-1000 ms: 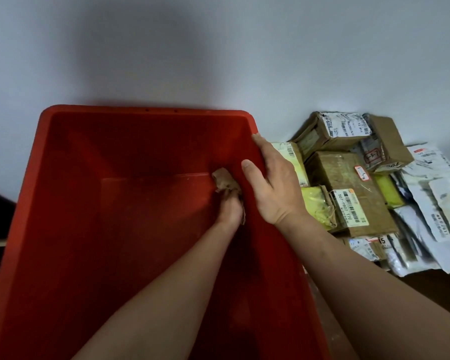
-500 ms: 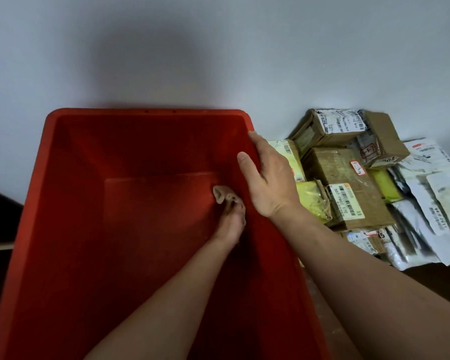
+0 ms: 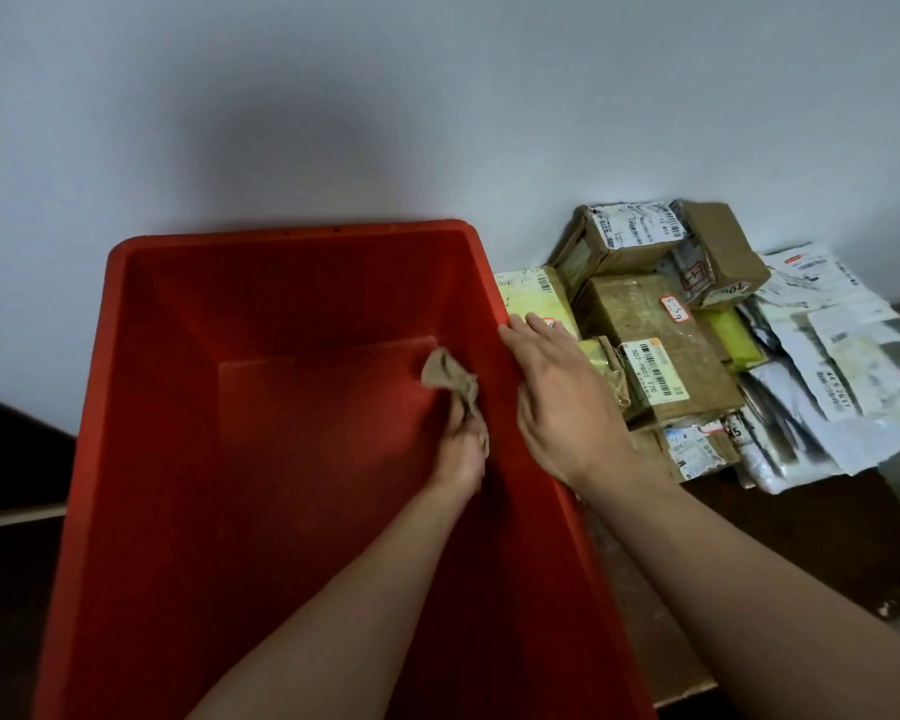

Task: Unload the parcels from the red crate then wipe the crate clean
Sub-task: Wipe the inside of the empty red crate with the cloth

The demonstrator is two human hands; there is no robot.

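Red crate (image 3: 261, 511) rim under flat right hand (image 3: 562, 402), left hand (image 3: 463, 449) gripping cloth (image 3: 445, 374) inside

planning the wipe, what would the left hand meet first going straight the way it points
Probably the red crate's far inner wall near its right corner, with the cloth gripped by the left hand touching first; nothing lies between, though depth is unclear.

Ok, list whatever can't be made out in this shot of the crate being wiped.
Head view: the red crate is cut off at its near end by the bottom edge; the left forearm covers part of its floor.
The left hand: fingertips hidden by the cloth it grips.
Lower parcels are buried under the top ones.
Most print on the labels is too small to read.
Dim light hides any dirt in the crate.
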